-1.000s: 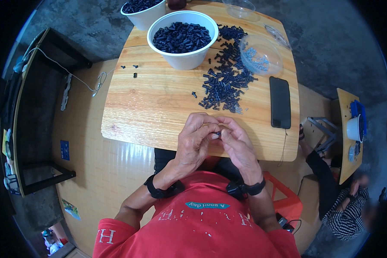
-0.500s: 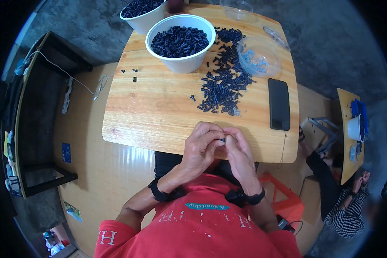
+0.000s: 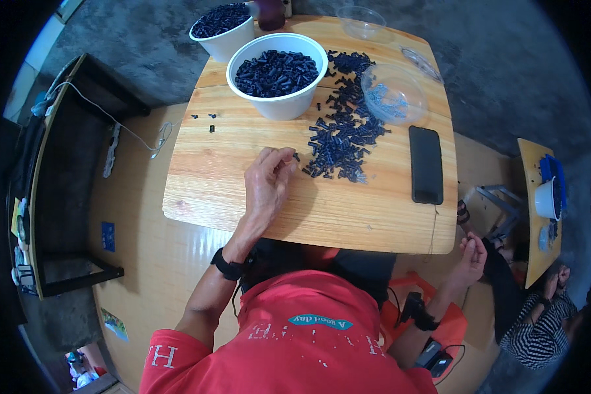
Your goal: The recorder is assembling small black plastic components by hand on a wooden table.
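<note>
My left hand is over the table, its thumb and fingertips pinched at a small black plastic part just left of the loose heap. That heap of short black tubular parts spreads down the table's middle right. Out past the table's right edge is my right hand, held low with its fingers curled and pressed together; whatever is in them is too small to see. A white tub full of the same black parts stands beyond my left hand.
Behind it stands a second filled white tub. A clear bowl with small silvery pieces, a black phone and a clear lid lie on the right. An orange stool is below. Another person sits at far right.
My hands, together at the table's front edge before, have separated. The left went forward to the loose black part; the right swung out right, beyond the table. The view shifted slightly.
</note>
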`<act>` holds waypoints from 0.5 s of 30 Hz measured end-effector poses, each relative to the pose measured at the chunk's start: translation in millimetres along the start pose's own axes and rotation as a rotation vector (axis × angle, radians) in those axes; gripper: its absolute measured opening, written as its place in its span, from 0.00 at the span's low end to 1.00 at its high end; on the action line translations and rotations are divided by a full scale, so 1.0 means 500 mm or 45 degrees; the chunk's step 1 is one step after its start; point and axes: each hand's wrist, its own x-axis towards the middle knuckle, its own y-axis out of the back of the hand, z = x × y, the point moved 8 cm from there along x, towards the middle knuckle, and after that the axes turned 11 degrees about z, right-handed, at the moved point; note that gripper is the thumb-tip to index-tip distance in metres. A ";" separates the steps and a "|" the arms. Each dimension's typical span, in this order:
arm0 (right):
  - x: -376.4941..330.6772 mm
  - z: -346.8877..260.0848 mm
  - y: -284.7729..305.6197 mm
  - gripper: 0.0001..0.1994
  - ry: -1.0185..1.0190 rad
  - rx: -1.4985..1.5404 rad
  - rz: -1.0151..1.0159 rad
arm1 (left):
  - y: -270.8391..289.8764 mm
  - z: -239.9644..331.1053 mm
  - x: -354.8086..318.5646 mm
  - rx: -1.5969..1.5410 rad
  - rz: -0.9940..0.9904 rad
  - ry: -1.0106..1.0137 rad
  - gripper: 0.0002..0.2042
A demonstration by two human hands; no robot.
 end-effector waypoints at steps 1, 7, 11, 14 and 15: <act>0.012 0.023 0.004 0.07 -0.002 0.003 -0.006 | 0.000 -0.005 0.008 0.008 0.000 -0.015 0.11; 0.048 0.194 -0.020 0.12 -0.279 -0.065 -0.200 | -0.042 0.005 0.021 0.064 -0.054 -0.155 0.09; 0.056 0.168 -0.023 0.14 -0.148 -0.169 -0.147 | -0.052 0.022 0.023 0.086 -0.042 -0.177 0.09; 0.053 0.137 -0.027 0.14 -0.073 -0.174 -0.096 | -0.073 0.066 0.021 0.116 -0.065 -0.438 0.10; 0.048 0.120 -0.029 0.13 -0.013 -0.184 -0.059 | -0.080 0.072 0.022 0.115 -0.068 -0.438 0.10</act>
